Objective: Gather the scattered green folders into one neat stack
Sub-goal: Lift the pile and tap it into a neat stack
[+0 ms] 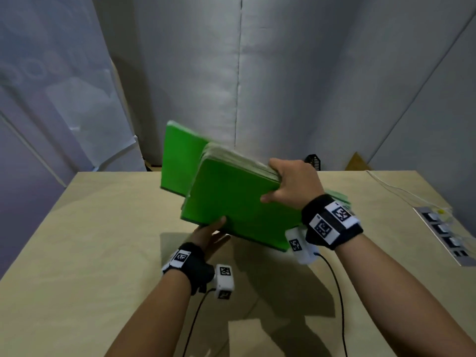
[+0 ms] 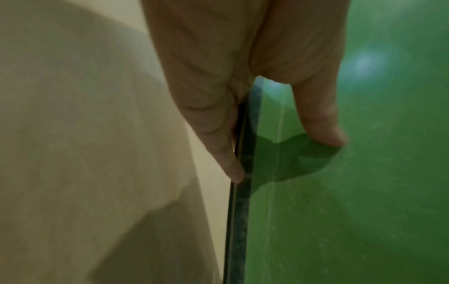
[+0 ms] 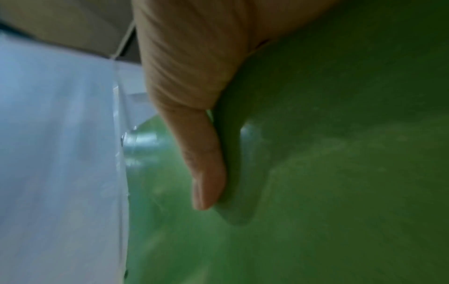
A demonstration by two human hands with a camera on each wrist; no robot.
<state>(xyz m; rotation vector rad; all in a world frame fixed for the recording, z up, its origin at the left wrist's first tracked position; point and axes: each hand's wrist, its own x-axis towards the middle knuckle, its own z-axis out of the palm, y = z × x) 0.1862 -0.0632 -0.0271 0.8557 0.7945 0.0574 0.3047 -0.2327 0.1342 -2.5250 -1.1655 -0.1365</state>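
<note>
A thick bundle of green folders (image 1: 231,199) is lifted and tilted above the wooden table (image 1: 90,240). One folder (image 1: 177,155) juts out behind it at the upper left. My right hand (image 1: 291,181) grips the bundle's upper right edge, thumb on the front cover and fingers over the top. My left hand (image 1: 208,235) holds the lower left corner, thumb on the cover (image 2: 364,173) and fingers behind the edge. The right wrist view shows the thumb (image 3: 206,173) pressed flat on the green cover (image 3: 340,153). More green folder edges (image 1: 340,198) show behind my right wrist.
A white power strip (image 1: 443,233) with cables lies near the table's right edge. Grey fabric walls (image 1: 283,73) stand close behind the table. A black object (image 1: 314,161) and a brown box corner (image 1: 356,162) sit past the far edge.
</note>
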